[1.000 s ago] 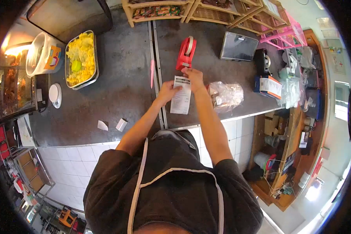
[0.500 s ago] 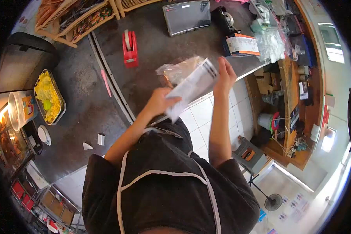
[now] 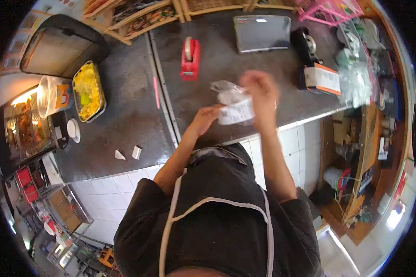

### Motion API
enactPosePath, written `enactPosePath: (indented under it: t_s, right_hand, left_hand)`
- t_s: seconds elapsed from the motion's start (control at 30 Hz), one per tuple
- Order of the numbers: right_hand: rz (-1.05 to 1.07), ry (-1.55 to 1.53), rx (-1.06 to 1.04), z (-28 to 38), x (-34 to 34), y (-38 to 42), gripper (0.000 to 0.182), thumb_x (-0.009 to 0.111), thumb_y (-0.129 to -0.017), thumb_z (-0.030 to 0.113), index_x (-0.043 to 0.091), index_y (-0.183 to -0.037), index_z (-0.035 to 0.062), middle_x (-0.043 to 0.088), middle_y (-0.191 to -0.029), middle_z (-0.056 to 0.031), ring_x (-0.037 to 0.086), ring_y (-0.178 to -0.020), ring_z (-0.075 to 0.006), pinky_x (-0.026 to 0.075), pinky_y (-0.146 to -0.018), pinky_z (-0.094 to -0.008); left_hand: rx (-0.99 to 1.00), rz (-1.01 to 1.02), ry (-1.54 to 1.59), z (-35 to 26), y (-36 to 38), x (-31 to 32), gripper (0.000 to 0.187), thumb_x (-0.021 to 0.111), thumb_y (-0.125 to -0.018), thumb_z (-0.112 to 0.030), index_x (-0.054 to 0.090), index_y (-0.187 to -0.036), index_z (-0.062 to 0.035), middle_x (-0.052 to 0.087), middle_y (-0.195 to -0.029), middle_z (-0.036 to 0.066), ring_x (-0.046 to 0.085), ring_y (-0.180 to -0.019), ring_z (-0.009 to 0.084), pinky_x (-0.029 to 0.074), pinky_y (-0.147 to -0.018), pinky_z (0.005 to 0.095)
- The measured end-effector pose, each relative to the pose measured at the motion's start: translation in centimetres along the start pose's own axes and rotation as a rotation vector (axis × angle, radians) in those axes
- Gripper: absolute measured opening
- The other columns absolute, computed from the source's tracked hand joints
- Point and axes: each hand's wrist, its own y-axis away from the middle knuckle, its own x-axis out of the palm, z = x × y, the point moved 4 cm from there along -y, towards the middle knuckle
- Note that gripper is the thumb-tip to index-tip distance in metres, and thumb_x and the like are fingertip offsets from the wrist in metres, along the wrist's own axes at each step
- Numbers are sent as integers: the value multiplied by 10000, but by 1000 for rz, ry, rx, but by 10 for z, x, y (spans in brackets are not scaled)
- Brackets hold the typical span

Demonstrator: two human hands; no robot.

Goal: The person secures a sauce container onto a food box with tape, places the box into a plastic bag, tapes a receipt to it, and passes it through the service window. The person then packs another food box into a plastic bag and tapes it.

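A white printed paper slip [image 3: 237,112] lies against a clear plastic bag [image 3: 228,87] near the counter's front edge. My left hand [image 3: 204,121] pinches the slip's left end between thumb and fingers. My right hand [image 3: 260,94] is over the right side of the slip and bag, smeared by motion. Whether its fingers hold anything does not show. Beyond the bag stands a red tape dispenser [image 3: 190,64] with a roll of tape in it.
A dark tablet [image 3: 262,34], a black tape dispenser [image 3: 307,45] and an orange-and-white box [image 3: 322,78] stand at the back right. At left are a tray of yellow food [image 3: 88,91] and a plastic tub [image 3: 54,96]. Two paper scraps [image 3: 137,152] lie near the front edge.
The view has shifted, so the counter items appear further right. The slip, which was raised and tilted, is now lower and flatter against the bag. My right hand has come in over it.
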Motion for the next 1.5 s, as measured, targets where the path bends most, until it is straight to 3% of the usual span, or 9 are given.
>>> enactPosePath:
  t_s: [0.07,0.23,0.4,0.53,0.63,0.9,1.03,1.2,1.5]
  right_hand:
    - [418,124,75,11,94,32,275,664,-814,159,605,-1060,49,593,-1004,-107,585,-931,-192,477,-816,-314]
    - [-103,814,39,-88,178,6,478,719,-761,319,583,-1130,47,508,-1181,-194,549,-1058,-350,428,-938,-418]
    - [0,132,669,-124,180,-56,488,735,-740,272,589,-1125,10,564,-1116,-197,540,-1047,-339,411,-837,-550]
    - [-87,197,788,-128,188,-67,284,749,-697,60,659,-921,-90,664,-844,-170,662,-728,-250,513,-577,-430]
    - [-61,65,901,-140,184,-66,461,727,-765,275,607,-1140,34,605,-1176,-150,557,-1115,-311,452,-854,-542]
    - [-412,586,437,-202,200,7,163,693,-730,244,713,-771,87,674,-802,-158,606,-945,-348,431,-858,-466]
    - [-262,426,313,-165,211,32,197,699,-719,279,726,-807,105,682,-817,-131,529,-1104,-327,361,-958,-474]
    - [-197,338,37,-67,107,160,139,670,-813,147,711,-906,53,681,-743,-128,651,-646,-232,495,-615,-296]
    - [-293,442,162,-114,1,144,325,679,-772,59,619,-1085,-5,627,-666,-132,593,-588,-193,463,-562,-313]
  left_hand:
    - [99,125,-4,-3,10,-2,353,643,-848,-83,586,-1189,-11,581,-1196,88,538,-1087,188,433,-923,316]
    - [283,421,-663,-26,35,31,407,658,-806,-129,559,-1184,-12,562,-1207,149,512,-1150,285,394,-973,385]
    - [715,389,-803,-48,53,42,279,666,-775,-123,625,-1037,-35,625,-1098,160,588,-1036,333,457,-878,403]
    - [526,195,-630,-36,40,27,210,636,-812,-104,635,-999,-8,682,-907,100,645,-826,215,508,-724,331]
    - [314,201,-421,-18,32,8,194,622,-836,-104,637,-996,4,682,-866,76,629,-791,152,504,-695,291]
    - [63,47,-439,35,-2,-30,305,628,-886,-174,593,-1111,29,664,-961,85,611,-887,145,484,-797,292]
    - [-21,26,-244,33,-4,-32,326,636,-895,-217,586,-1061,58,632,-958,70,604,-944,146,494,-827,273]
    - [80,-102,-127,28,-10,-23,232,591,-926,-183,598,-1047,14,617,-966,54,595,-894,136,528,-784,315]
    - [70,-120,-246,22,-13,-16,164,565,-936,-153,617,-937,3,596,-872,15,564,-797,84,552,-744,302]
